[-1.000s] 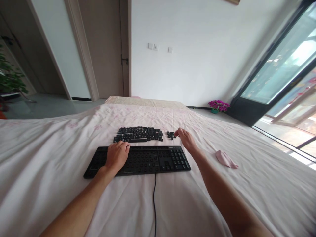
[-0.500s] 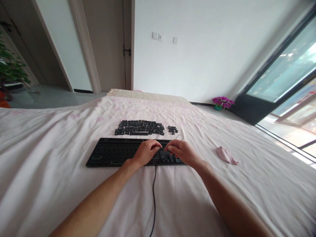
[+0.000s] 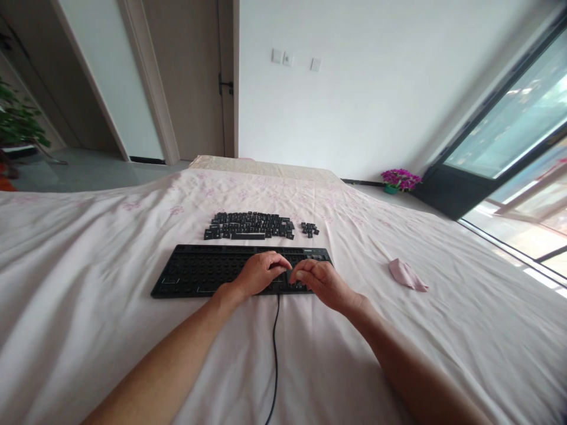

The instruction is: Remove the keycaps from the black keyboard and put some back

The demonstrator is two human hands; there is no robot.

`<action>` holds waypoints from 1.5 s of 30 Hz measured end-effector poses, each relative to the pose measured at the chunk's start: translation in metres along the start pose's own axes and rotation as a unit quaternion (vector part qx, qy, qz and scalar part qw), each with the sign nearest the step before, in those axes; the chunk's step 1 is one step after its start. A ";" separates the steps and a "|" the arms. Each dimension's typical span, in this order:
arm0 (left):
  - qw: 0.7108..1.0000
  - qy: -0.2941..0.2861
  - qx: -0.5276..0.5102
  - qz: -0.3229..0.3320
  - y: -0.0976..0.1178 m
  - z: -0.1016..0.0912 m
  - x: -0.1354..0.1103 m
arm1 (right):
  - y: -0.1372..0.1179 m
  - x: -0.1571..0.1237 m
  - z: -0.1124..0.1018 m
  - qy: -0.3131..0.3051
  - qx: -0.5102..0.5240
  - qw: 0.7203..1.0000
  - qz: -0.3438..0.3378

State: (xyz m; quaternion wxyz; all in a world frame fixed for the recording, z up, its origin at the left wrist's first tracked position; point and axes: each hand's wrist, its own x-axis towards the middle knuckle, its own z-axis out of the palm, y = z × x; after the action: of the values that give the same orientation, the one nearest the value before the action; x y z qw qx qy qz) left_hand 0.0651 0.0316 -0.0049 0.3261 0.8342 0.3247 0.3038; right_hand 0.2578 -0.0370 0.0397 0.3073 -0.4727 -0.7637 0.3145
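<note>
A black keyboard [image 3: 199,268] lies on the bedsheet in front of me, most of its visible left part bare of keycaps. Over its right part, my left hand [image 3: 259,273] is closed, thumb and fingers brought together. Facing it, my right hand [image 3: 322,281] is closed too, its bent fingertips low over the number-pad side. The two hands' fingertips nearly meet. What either hand pinches is hidden or too small to make out. Just beyond the keyboard lie loose black keycaps [image 3: 250,225] in rows, with a smaller cluster of keycaps [image 3: 309,229] to their right.
A black cable [image 3: 274,348] runs from the keyboard toward me across the pale bedsheet [image 3: 336,366]. To the right lies a crumpled pink cloth [image 3: 407,275]. Purple flowers in a pot [image 3: 400,179] stand on the floor by the glass door.
My right hand has drawn slightly nearer and turned, uncovering the keyboard's top right corner. A thin wire-like loop seen behind it before no longer shows. My left hand stays almost in place.
</note>
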 end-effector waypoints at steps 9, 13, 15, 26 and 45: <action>0.997 -0.032 0.060 0.021 0.001 0.001 0.000 | 0.003 -0.001 0.005 -0.010 -0.119 0.977 -0.178; 0.996 -0.042 0.071 0.025 0.002 0.001 -0.001 | 0.003 0.004 0.009 -0.040 -0.144 0.969 -0.195; 0.996 -0.042 0.071 0.036 0.003 0.000 -0.003 | 0.009 0.003 0.009 -0.007 -0.092 0.983 -0.156; 0.990 -0.049 0.105 0.078 0.012 0.009 -0.001 | 0.026 0.000 0.022 0.085 0.027 0.990 -0.105; 0.996 -0.011 -0.083 -0.033 0.015 0.006 -0.001 | 0.004 -0.001 0.003 0.299 0.048 0.952 -0.039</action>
State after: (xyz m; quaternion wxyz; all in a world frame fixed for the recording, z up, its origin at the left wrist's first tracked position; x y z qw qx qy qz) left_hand 0.0742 0.0206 0.0019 0.4073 0.7963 0.3227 0.3096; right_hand 0.2580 -0.0373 0.0342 0.5557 -0.5001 -0.6386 0.1824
